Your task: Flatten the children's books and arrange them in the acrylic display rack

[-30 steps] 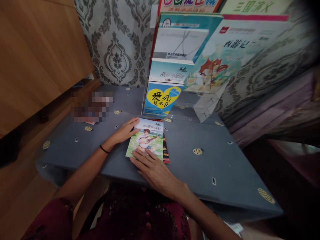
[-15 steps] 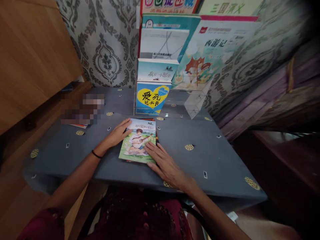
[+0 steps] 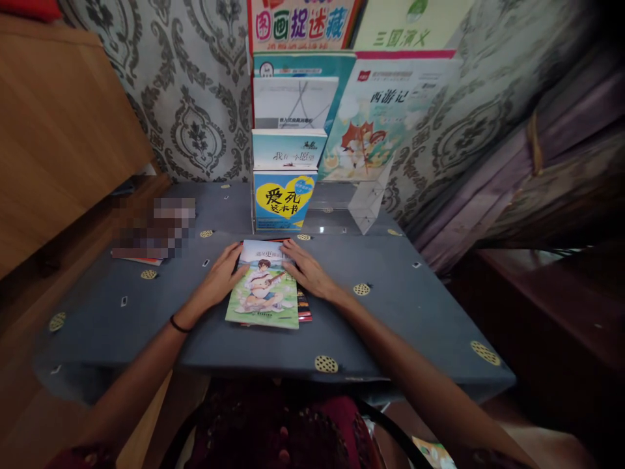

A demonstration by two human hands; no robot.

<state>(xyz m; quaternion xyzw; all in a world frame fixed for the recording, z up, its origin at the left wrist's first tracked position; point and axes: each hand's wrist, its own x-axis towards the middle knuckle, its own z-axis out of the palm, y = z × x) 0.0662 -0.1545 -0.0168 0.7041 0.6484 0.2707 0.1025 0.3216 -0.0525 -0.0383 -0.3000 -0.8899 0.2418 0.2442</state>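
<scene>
A thin book (image 3: 263,296) with a guitar player on its cover lies on the dark cloth in front of me, at a slight slant. Beneath it, a darker book (image 3: 305,306) pokes out along the right side and the top. My left hand (image 3: 219,277) holds the upper left edge, thumb on the cover and fingers along the side. At the upper right corner, my right hand (image 3: 307,268) grips the book, its thumb over the cover and its fingers by the top edge. How far the fingers reach underneath is hidden.
Behind the books stands a clear stand (image 3: 366,202) with several books in tiers, a blue book with a yellow heart (image 3: 283,198) lowest. A blurred-out pile (image 3: 139,259) lies at the left of the table (image 3: 390,326). A wooden cabinet (image 3: 73,124) rises on the left, a purple curtain (image 3: 493,169) on the right.
My right hand has moved up from the book's lower right part to its upper right corner. More of the darker book shows at the lower right. My view has shifted slightly.
</scene>
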